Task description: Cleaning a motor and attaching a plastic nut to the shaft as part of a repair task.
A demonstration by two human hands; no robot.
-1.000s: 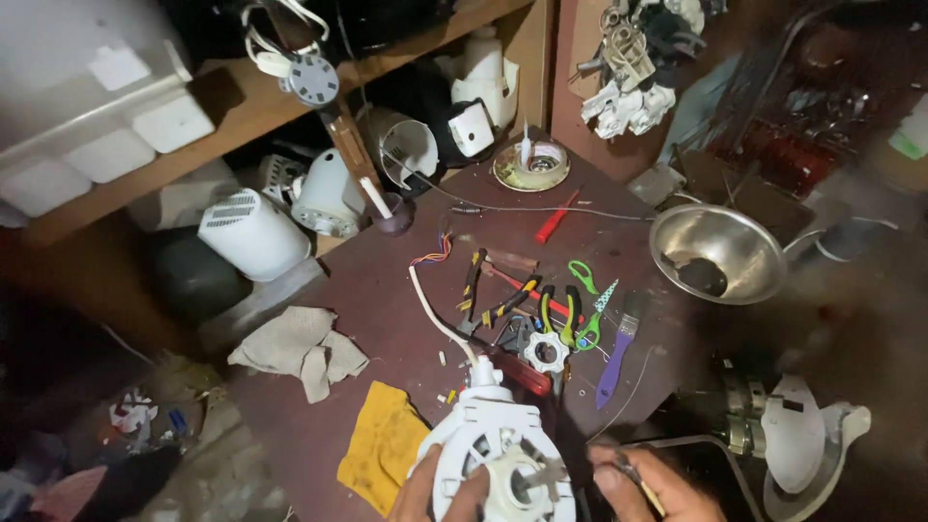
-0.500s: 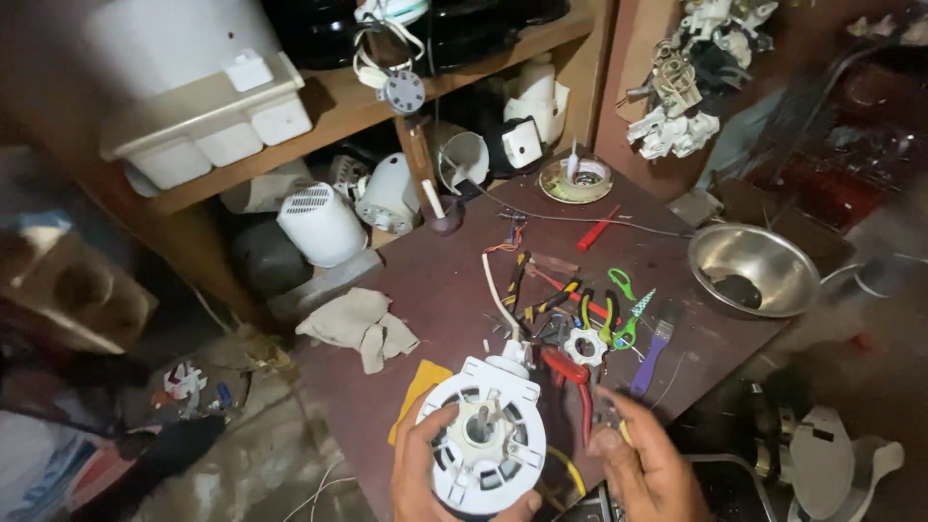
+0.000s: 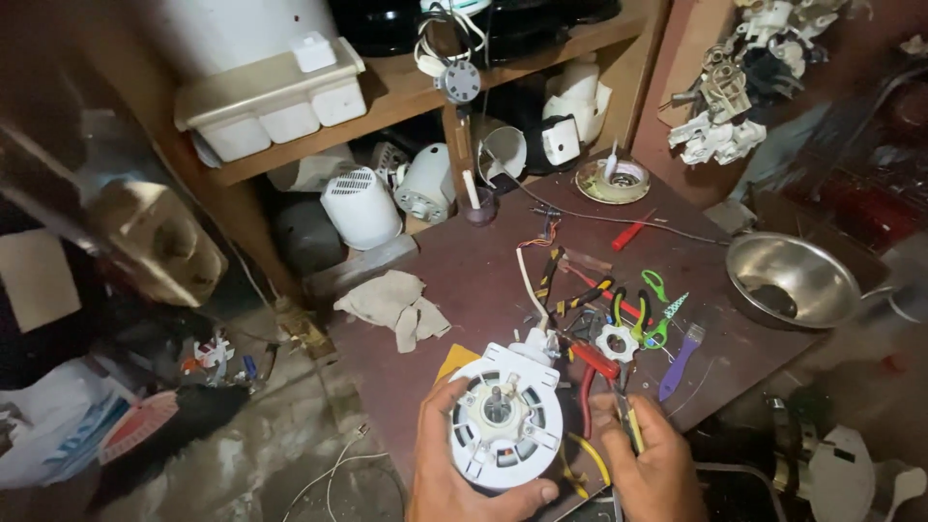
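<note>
Floor, far left: dim clutter, with a pink ribbed fan-like piece (image 3: 135,425) and small coloured scraps lying near it.
Shelf: a white plastic tray of compartments (image 3: 275,97) sits on the wooden shelf; a round dial on a cord (image 3: 459,82) hangs from the shelf edge to its right.
Under the shelf: a white ribbed plastic housing (image 3: 360,205) stands upright, with more white appliance parts just beside it.
Table, left edge: a crumpled beige rag (image 3: 396,304) lies on the brown table (image 3: 474,280), well apart from the hands.
Left hand (image 3: 454,474): curled around the lower left side of a white round motor housing (image 3: 507,416), thumb along its bottom rim, fingers wrapped up its side; a firm grip.
Motor housing: at the near edge of the table, face up, shaft in the centre; a white cable runs from its top toward the back of the table.
Tool heap: pliers with red handles (image 3: 590,362), a small white gear (image 3: 616,340) and green-handled scissors (image 3: 657,309) lie just right of the housing.
Right hand (image 3: 652,464): closed around a yellow-handled tool (image 3: 630,420), just right of the housing; its tip cannot be made out.
Brush: purple-handled brush (image 3: 681,353) lies right of the scissors.
Far right: a steel bowl (image 3: 788,280) sits at the table's edge.
</note>
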